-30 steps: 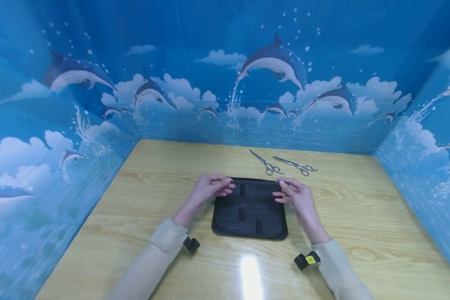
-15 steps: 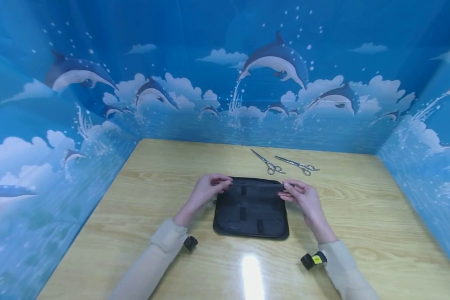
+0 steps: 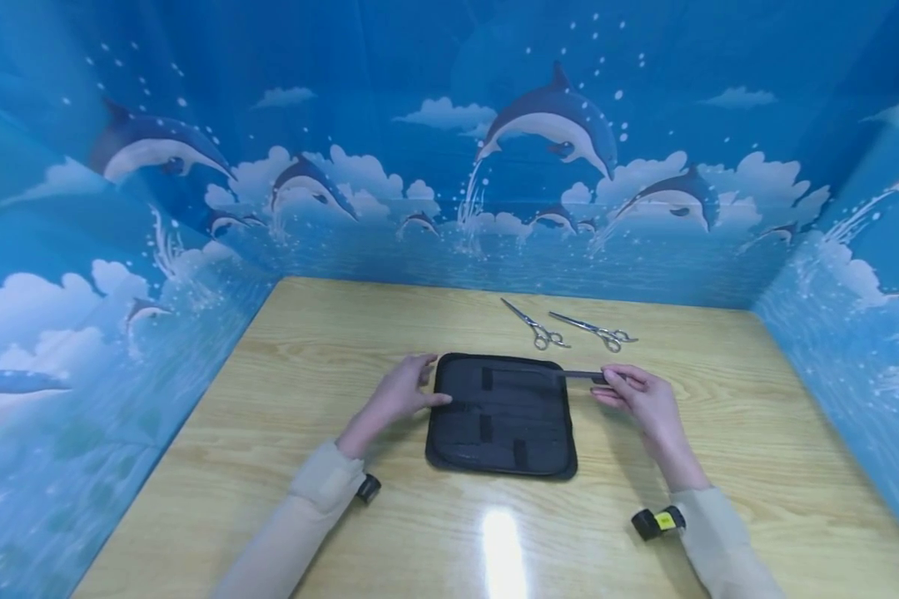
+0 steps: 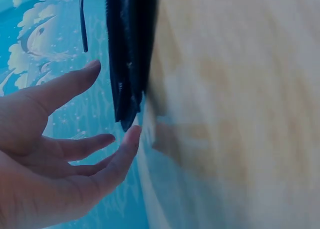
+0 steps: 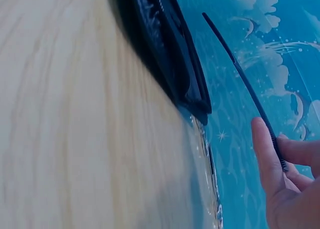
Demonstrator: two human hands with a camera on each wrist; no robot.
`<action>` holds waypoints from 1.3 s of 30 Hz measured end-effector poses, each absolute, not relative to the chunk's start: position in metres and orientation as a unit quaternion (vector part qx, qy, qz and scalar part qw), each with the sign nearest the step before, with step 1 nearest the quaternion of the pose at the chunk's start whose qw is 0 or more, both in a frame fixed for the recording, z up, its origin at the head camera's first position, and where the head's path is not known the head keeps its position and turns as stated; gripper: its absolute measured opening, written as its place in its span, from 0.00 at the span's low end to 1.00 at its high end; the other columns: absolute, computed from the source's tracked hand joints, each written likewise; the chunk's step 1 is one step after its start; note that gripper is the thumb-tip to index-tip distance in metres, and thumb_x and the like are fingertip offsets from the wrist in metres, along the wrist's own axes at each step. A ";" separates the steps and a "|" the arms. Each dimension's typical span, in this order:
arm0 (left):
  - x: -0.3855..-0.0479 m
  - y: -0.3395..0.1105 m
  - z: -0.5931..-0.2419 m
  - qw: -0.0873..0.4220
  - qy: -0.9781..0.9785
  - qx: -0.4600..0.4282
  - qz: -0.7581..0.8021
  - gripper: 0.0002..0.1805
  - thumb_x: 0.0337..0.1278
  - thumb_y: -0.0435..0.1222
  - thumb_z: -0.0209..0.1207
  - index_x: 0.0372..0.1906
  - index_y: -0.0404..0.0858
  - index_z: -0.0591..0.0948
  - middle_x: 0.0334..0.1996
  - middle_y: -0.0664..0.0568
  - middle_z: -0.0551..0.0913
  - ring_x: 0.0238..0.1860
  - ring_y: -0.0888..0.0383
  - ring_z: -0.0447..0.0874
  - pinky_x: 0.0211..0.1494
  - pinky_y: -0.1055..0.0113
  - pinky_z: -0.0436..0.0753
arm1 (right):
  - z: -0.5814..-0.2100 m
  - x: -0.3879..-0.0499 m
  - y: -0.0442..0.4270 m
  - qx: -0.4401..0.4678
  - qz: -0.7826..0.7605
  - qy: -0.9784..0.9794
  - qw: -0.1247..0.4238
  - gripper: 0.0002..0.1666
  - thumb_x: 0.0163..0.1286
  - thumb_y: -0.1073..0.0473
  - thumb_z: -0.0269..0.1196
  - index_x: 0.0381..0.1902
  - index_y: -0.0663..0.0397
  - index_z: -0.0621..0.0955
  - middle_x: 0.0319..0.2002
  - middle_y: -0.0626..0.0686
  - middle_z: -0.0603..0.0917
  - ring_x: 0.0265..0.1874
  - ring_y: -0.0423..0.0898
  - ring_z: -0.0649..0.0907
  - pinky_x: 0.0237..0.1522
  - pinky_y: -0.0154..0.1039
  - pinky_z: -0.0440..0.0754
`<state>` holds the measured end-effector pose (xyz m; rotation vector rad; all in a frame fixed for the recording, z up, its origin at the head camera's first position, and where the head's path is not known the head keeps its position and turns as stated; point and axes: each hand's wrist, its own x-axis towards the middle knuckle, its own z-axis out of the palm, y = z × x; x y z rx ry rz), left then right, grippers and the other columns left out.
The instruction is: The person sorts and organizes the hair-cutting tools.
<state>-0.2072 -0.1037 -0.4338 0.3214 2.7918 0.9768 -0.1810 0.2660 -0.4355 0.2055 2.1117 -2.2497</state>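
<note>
A black case (image 3: 505,424) with dark elastic loops lies open and flat on the table. The right hand (image 3: 648,403) pinches one end of a thin black comb (image 3: 580,374), whose far part reaches over the case's upper right. In the right wrist view the comb (image 5: 245,81) is clear of the case (image 5: 172,49), held between thumb and fingers of the right hand (image 5: 292,174). At the case's left edge the left hand (image 3: 400,389) has its thumb and fingers spread; in the left wrist view this hand (image 4: 65,154) holds nothing, a fingertip at the case's (image 4: 130,54) edge.
Two pairs of silver scissors, one (image 3: 537,326) behind the case and another (image 3: 595,329) to its right, lie on the wooden table (image 3: 330,333). A blue dolphin-print curtain (image 3: 434,125) stands round the table's back and sides.
The right hand has moved right, drawing the comb along with it. The left hand has let go of the comb's other end, moved slightly left and spread its fingers.
</note>
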 end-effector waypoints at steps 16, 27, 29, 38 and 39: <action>-0.207 -0.097 -0.439 0.111 0.944 0.103 0.294 0.49 0.46 0.37 0.78 0.74 0.33 0.67 0.60 0.40 0.77 0.52 0.48 0.83 0.60 0.51 0.81 | -0.440 -0.184 0.279 0.091 -0.701 0.706 0.045 0.30 0.77 0.65 0.57 0.69 0.80 0.64 0.38 0.43 0.90 0.34 0.41 0.90 0.48 0.37 0.86; -0.210 -0.098 -0.437 0.130 0.943 0.083 0.296 0.49 0.47 0.36 0.78 0.74 0.33 0.66 0.57 0.44 0.80 0.53 0.52 0.83 0.59 0.57 0.82 | -0.443 -0.191 0.274 0.093 -0.698 0.707 0.063 0.29 0.76 0.66 0.58 0.67 0.82 0.66 0.35 0.48 0.90 0.33 0.41 0.90 0.46 0.37 0.87; -0.210 -0.098 -0.437 0.132 0.942 0.082 0.298 0.48 0.47 0.36 0.78 0.74 0.34 0.67 0.56 0.45 0.80 0.52 0.52 0.83 0.57 0.58 0.83 | -0.443 -0.192 0.272 0.093 -0.700 0.705 0.066 0.29 0.76 0.66 0.59 0.66 0.82 0.67 0.35 0.50 0.90 0.32 0.41 0.90 0.45 0.37 0.87; -0.211 -0.097 -0.437 0.134 0.939 0.072 0.309 0.48 0.46 0.35 0.78 0.74 0.35 0.67 0.53 0.47 0.80 0.51 0.53 0.82 0.56 0.58 0.83 | -0.447 -0.194 0.271 0.098 -0.697 0.706 0.077 0.28 0.75 0.67 0.59 0.66 0.82 0.67 0.33 0.49 0.90 0.32 0.42 0.90 0.44 0.36 0.87; -0.211 -0.097 -0.437 0.133 0.939 0.073 0.309 0.48 0.46 0.35 0.78 0.74 0.34 0.67 0.52 0.47 0.80 0.51 0.53 0.82 0.56 0.58 0.83 | -0.447 -0.194 0.271 0.096 -0.694 0.709 0.080 0.28 0.76 0.67 0.59 0.66 0.81 0.67 0.33 0.50 0.90 0.32 0.43 0.90 0.44 0.36 0.87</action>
